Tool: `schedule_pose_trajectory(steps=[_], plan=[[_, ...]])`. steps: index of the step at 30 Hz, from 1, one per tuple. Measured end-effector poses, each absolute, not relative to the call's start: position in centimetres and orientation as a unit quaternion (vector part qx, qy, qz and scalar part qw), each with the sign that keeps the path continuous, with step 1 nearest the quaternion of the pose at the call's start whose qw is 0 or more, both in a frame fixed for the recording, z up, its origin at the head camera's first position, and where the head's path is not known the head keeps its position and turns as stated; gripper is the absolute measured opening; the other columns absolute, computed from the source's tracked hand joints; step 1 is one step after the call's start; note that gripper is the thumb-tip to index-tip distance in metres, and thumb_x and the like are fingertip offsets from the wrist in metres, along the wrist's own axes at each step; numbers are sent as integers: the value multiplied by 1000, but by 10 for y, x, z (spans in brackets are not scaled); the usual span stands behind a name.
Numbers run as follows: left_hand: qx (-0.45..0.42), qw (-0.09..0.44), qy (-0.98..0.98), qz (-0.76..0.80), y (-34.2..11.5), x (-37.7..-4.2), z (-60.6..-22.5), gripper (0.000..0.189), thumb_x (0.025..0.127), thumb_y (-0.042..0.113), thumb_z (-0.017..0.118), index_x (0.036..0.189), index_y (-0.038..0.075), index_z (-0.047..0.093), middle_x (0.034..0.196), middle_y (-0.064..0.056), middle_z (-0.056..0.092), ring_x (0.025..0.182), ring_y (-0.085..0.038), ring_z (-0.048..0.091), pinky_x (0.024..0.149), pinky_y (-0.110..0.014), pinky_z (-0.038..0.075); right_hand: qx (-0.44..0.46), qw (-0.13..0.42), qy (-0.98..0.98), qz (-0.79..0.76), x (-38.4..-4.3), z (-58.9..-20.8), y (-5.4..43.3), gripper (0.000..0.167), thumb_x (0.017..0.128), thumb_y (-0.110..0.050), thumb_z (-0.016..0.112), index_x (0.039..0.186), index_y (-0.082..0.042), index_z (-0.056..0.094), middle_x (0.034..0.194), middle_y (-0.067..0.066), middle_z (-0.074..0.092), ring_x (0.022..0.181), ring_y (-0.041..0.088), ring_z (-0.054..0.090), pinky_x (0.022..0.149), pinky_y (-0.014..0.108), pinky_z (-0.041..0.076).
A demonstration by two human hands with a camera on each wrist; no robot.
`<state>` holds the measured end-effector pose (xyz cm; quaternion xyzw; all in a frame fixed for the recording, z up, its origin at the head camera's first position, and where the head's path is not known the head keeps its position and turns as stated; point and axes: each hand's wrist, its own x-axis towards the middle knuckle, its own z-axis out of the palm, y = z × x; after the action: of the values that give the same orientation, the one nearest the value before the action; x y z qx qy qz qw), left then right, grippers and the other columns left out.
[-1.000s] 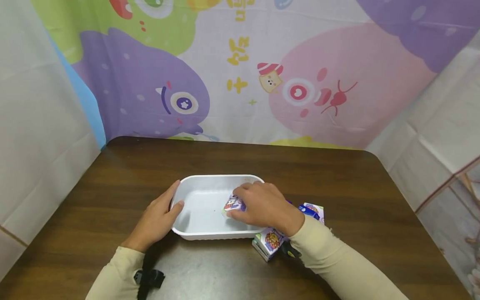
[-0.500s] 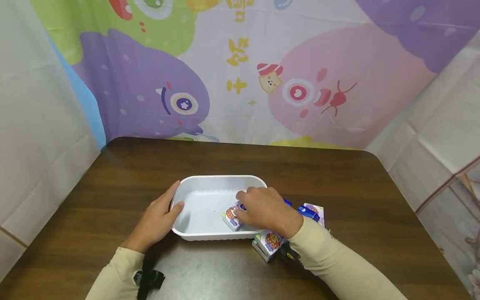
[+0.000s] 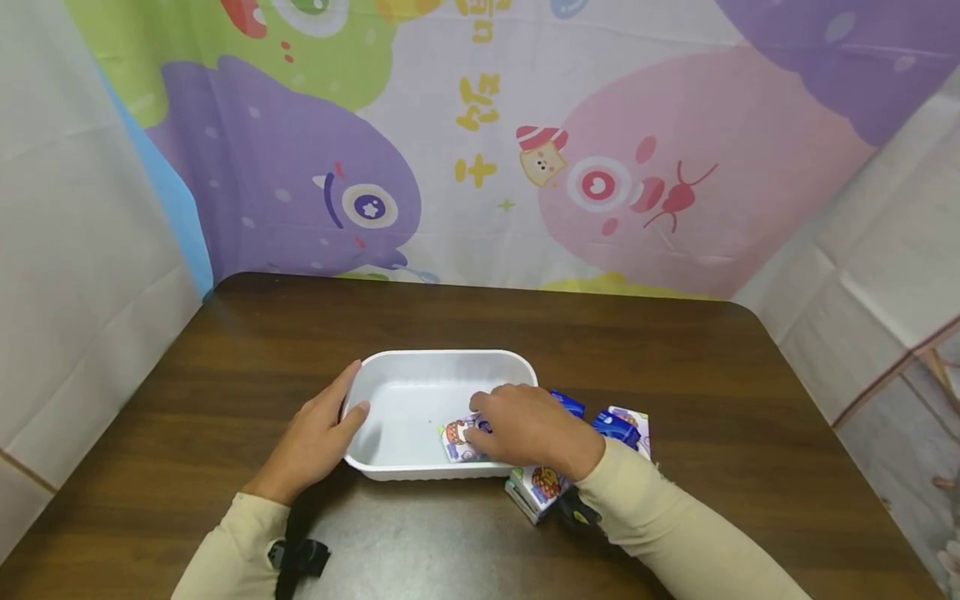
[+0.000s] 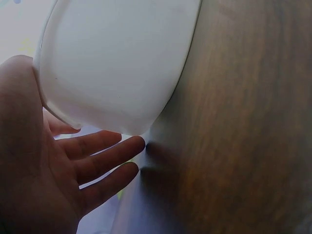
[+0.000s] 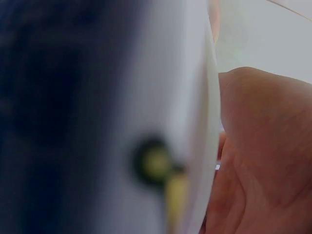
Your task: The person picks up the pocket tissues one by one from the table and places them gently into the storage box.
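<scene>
Tray (image 3: 420,429), oblong white plastic: the left hand (image 3: 311,437) braces it, fingers straight; inside, the right hand (image 3: 527,425) pinches a rectangular purple-and-white cardboard box (image 3: 454,442). If bracing slackens, we'd risk skidding.

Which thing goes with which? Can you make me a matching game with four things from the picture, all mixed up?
Things:
1. tray
2. left hand
3. table
4. small printed box

Clues:
A. dark brown
B. in the tray, touched by the right hand
C. white
D. at the tray's left end

Right pairs: 1-C, 2-D, 3-A, 4-B
</scene>
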<state>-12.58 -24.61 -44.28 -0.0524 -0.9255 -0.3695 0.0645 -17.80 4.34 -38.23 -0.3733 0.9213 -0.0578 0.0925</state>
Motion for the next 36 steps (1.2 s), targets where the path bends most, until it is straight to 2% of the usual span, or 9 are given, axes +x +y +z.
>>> schedule_pose_trajectory(steps=[7, 14, 20, 25, 31, 36], plan=[[-48, 58, -925, -373, -245, -125, -442, 62, 104, 24, 50, 159, 8, 28, 156, -20, 38, 137, -41, 43, 107, -59, 35, -392, 92, 913, -64, -175, -384, 41, 39, 97, -45, 57, 119, -16, 70, 94, -4, 70, 75, 10, 57, 68, 32, 50], [-43, 54, -925, -374, -245, -125, -442, 62, 104, 24, 51, 158, 7, 28, 156, -20, 38, 137, -41, 43, 107, -60, 36, -447, 69, 888, -86, -173, -387, 40, 29, 98, -39, 57, 109, -17, 71, 85, -8, 67, 70, 8, 56, 65, 32, 49], [-38, 44, -925, -375, -245, -125, -442, 63, 104, 26, 50, 159, 8, 26, 156, -21, 36, 137, -42, 42, 107, -61, 35, -463, 74, 877, -103, -171, -390, 42, 31, 101, -38, 55, 116, -17, 71, 98, -8, 71, 82, 5, 61, 78, 33, 52], [-37, 46, -926, -374, -244, -126, -442, 63, 104, 25, 51, 159, 7, 26, 156, -21, 37, 137, -42, 42, 108, -60, 34, -475, 76, 871, -102, -171, -392, 42, 31, 102, -35, 53, 120, -17, 70, 106, -8, 72, 89, 5, 63, 84, 33, 52], [-36, 47, -925, -375, -244, -125, -442, 63, 104, 24, 51, 159, 7, 26, 155, -22, 38, 136, -42, 44, 107, -60, 35, -487, 82, 863, -102, -170, -392, 41, 31, 103, -32, 50, 123, -17, 70, 109, -9, 72, 87, 5, 63, 85, 32, 52], [-39, 49, -925, -374, -244, -126, -441, 63, 104, 24, 51, 159, 7, 27, 155, -22, 38, 136, -42, 44, 107, -60, 35, -491, 78, 862, -98, -168, -388, 45, 32, 104, -31, 50, 124, -17, 70, 112, -8, 72, 94, 6, 65, 87, 33, 52]])
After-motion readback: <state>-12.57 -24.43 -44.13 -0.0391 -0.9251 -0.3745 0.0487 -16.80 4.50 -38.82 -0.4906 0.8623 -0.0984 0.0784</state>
